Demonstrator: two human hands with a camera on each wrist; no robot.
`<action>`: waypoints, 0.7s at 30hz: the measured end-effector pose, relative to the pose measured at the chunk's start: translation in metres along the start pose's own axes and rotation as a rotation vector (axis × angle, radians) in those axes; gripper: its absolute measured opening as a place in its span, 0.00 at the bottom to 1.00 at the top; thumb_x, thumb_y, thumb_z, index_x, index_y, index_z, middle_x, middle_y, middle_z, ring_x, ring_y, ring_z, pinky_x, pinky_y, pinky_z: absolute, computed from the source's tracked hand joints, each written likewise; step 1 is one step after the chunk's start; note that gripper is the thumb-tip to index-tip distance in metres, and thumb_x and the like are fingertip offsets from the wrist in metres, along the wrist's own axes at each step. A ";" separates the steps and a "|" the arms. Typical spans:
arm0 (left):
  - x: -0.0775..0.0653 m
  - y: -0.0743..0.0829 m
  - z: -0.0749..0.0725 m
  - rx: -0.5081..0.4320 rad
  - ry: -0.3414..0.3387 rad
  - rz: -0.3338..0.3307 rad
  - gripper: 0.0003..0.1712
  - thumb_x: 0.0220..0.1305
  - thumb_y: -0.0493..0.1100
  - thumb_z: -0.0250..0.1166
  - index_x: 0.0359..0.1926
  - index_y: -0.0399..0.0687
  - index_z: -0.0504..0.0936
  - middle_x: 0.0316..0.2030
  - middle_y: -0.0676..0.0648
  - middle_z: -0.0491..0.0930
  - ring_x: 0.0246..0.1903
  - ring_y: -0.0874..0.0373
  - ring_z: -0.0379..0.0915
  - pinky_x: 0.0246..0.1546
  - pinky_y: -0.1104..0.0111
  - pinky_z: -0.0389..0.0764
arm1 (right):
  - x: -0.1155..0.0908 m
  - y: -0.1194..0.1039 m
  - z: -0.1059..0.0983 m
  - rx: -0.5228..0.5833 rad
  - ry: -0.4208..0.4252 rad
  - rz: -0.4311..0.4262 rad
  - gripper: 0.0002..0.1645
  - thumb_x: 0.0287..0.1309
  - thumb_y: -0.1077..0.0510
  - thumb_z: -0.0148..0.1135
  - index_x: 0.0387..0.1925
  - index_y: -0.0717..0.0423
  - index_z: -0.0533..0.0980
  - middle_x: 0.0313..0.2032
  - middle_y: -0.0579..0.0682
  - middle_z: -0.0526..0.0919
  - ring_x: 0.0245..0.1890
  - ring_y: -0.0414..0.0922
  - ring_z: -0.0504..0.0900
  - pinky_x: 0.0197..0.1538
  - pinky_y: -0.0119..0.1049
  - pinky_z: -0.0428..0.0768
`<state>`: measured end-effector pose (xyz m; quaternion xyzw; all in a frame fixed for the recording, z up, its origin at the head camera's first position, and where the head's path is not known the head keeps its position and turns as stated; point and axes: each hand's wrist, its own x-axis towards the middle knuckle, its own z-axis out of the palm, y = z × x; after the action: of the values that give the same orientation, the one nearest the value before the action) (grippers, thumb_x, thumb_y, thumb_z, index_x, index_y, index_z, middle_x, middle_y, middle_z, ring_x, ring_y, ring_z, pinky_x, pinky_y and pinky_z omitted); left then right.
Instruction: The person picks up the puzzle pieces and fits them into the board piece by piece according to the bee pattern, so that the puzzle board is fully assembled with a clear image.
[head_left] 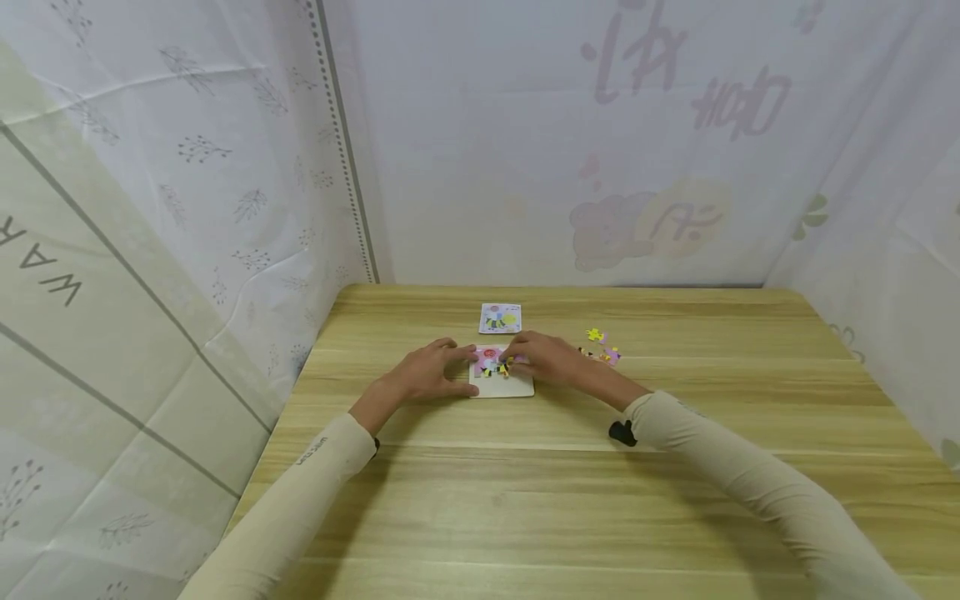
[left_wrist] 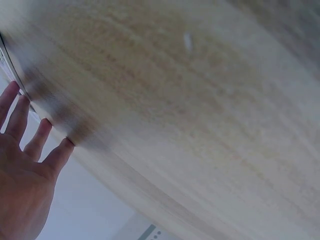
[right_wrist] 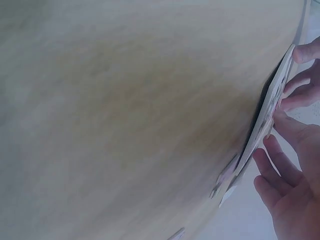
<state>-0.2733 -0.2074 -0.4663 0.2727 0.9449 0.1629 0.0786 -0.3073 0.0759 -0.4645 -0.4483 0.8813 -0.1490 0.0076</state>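
Observation:
A small puzzle board (head_left: 504,387) lies on the wooden table, with joined pieces showing a bee and a red shape on pink in its upper left part. My left hand (head_left: 431,371) rests at the board's left side, thumb on the lower corner and fingers near the upper edge. Its fingers look spread and fairly straight in the left wrist view. Over the right part of the board, my right hand (head_left: 551,358) pinches a puzzle piece (head_left: 517,360) between thumb and fingertips, against the bee pieces. Most of that piece is hidden by the fingers.
A picture card (head_left: 500,318) with a bee lies just behind the board. Several loose puzzle pieces, among them a yellow piece (head_left: 595,335) and a pink piece (head_left: 612,356), lie right of the right hand. Fabric curtains (head_left: 480,167) stand behind the table and along both sides.

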 end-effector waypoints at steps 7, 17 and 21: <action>-0.001 0.001 -0.001 0.000 -0.008 -0.003 0.44 0.61 0.71 0.69 0.73 0.60 0.75 0.71 0.40 0.70 0.67 0.42 0.69 0.61 0.41 0.75 | 0.004 -0.005 0.003 -0.026 -0.017 -0.009 0.12 0.70 0.55 0.67 0.52 0.50 0.87 0.52 0.53 0.83 0.52 0.47 0.82 0.52 0.43 0.84; 0.000 0.001 -0.001 0.007 -0.009 0.005 0.44 0.62 0.72 0.68 0.73 0.59 0.75 0.68 0.40 0.72 0.63 0.43 0.72 0.59 0.42 0.77 | 0.006 -0.008 0.006 -0.015 -0.006 -0.013 0.12 0.70 0.56 0.67 0.52 0.51 0.87 0.50 0.52 0.83 0.50 0.46 0.81 0.50 0.42 0.84; 0.000 0.001 -0.001 0.004 -0.007 0.005 0.43 0.62 0.72 0.68 0.73 0.59 0.75 0.70 0.40 0.71 0.65 0.43 0.71 0.59 0.41 0.76 | 0.006 -0.007 0.008 -0.025 0.005 -0.020 0.11 0.70 0.56 0.68 0.51 0.51 0.87 0.49 0.52 0.82 0.49 0.45 0.81 0.48 0.40 0.84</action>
<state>-0.2733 -0.2069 -0.4647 0.2758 0.9443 0.1600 0.0811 -0.3038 0.0655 -0.4694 -0.4566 0.8787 -0.1393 -0.0017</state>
